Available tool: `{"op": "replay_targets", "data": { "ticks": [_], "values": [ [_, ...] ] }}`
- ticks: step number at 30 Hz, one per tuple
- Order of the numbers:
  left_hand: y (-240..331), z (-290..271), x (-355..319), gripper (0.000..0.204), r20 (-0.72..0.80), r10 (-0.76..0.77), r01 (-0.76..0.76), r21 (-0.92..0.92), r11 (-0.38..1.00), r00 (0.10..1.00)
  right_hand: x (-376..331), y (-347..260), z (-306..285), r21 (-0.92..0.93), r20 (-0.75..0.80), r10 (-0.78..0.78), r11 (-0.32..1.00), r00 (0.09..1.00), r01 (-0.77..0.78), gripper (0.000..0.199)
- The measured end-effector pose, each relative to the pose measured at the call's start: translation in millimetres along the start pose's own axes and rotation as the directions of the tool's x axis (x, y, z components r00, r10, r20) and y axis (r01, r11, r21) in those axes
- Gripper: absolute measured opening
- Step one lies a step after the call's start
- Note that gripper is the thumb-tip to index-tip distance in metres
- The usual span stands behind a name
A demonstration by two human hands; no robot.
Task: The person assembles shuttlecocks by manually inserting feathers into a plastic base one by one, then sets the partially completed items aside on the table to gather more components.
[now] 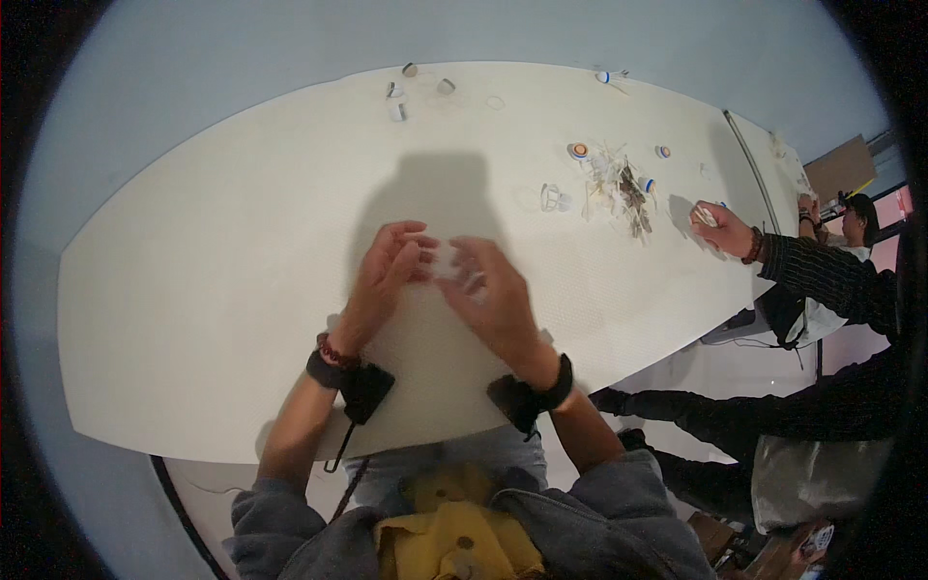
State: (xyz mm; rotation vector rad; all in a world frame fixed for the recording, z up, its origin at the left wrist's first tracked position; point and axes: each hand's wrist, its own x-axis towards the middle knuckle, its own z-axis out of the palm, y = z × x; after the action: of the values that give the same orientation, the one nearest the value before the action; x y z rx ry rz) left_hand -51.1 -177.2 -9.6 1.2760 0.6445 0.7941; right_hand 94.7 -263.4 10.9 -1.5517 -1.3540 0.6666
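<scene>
Both my hands are raised over the white table (222,290), close together in front of me. My left hand (385,275) has its fingers loosely bent and apart, pointing toward the other hand. My right hand (495,302) is curled and smeared by motion. A small pale, see-through thing (446,261) shows as a blur between the two hands, by the right fingers; its kind cannot be made out. Each wrist wears a black strap with a dark block, and the left one also has a beaded bracelet.
To the right lies a pile of thin white and brown strips (623,188), with small round caps (578,151) and a clear ring-like piece (551,198) near it. Several small cylindrical pieces (396,111) sit far back. A co-worker's hand (720,227) reaches in from the right.
</scene>
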Motion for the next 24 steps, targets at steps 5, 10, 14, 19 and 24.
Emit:
{"op": "replay_targets", "data": {
  "ticks": [5,10,14,19,24],
  "values": [
    [0,-4,-17,0.033,0.059,-0.146,0.153,-0.124,0.981,0.987,8,-5,36,0.0,0.119,-0.176,0.984,0.977,0.178,0.057],
    [4,-23,-12,0.021,-0.179,-0.035,-0.009,-0.24,0.971,0.983,20,-3,16,-0.064,0.085,-0.212,0.974,0.974,0.218,0.045],
    [2,-40,-14,0.027,-0.18,-0.042,-0.034,-0.4,0.916,0.983,31,18,0,-0.198,0.073,-0.227,0.951,0.971,0.237,0.024],
    [5,-44,-14,0.033,-0.043,-0.137,0.091,-0.55,0.83,0.99,42,54,-2,-0.113,-0.16,-0.143,0.986,0.977,0.126,0.02],
    [8,-36,-12,0.031,-0.08,-0.168,0.091,-0.578,0.811,0.983,48,44,-34,-0.236,-0.458,-0.219,0.964,0.862,0.12,0.022]
  ]
}}
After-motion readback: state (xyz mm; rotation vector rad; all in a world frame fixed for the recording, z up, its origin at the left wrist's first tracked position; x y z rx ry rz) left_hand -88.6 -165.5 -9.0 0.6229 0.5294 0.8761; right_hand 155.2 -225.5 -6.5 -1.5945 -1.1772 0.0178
